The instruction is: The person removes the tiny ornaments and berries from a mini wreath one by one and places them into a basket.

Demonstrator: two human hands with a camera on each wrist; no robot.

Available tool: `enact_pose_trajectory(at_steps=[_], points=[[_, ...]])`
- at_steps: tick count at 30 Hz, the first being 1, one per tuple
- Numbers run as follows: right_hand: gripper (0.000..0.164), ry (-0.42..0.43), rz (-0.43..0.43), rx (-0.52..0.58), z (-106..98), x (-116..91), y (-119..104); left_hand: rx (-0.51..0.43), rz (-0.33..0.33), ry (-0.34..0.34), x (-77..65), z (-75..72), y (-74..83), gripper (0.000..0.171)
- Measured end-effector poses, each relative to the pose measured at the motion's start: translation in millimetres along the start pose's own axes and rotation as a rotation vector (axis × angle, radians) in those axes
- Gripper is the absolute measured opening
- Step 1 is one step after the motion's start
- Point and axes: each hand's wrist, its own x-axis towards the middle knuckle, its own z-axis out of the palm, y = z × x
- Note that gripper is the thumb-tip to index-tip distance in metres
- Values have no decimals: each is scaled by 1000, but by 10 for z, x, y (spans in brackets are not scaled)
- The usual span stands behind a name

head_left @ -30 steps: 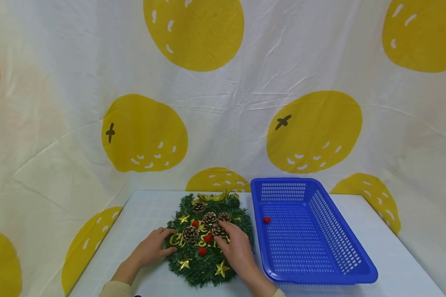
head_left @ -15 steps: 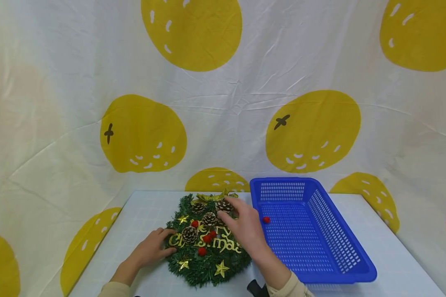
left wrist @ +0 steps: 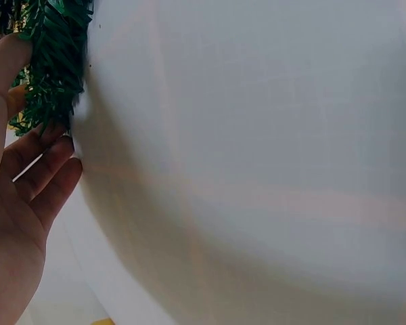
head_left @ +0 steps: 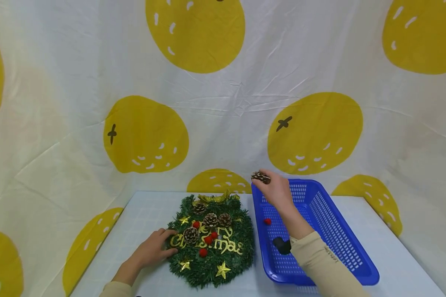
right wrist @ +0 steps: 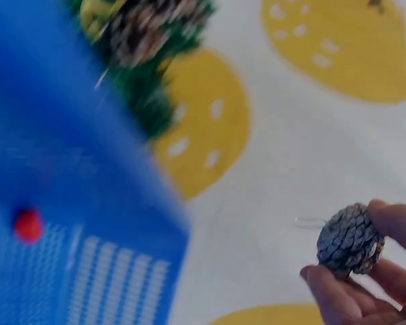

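Observation:
My right hand [head_left: 276,189] is raised above the far left part of the blue basket and pinches a pine cone [head_left: 260,177] between thumb and fingers. From the cone [right wrist: 350,238] a thin wire loop sticks out in the right wrist view. My left hand [head_left: 154,246] holds the left edge of a green Christmas wreath [head_left: 232,273] lying on the table. In the left wrist view, its fingers are on both sides of the tinsel edge [left wrist: 57,68]. Several pine cones, red balls, gold stars and gold "Merry Christmas" lettering sit on the wreath.
The blue perforated basket [head_left: 260,251] stands right of the wreath, with a small red ball [head_left: 267,221] inside. A gold ribbon [head_left: 215,198] tops the wreath. Behind the white table [head_left: 148,206] hangs a white cloth with yellow fruit prints.
My right hand has taken a pine cone from the wreath's right side and lifted it up and right, over the basket. My left hand has stayed at the wreath's edge.

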Motion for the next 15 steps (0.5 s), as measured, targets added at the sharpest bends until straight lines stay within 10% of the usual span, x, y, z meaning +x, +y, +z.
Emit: enact_pose_trajectory(at_steps=[15], points=[[45,-184,71,-186,35,119,913,5,-9,2,-11,-5,13,57]])
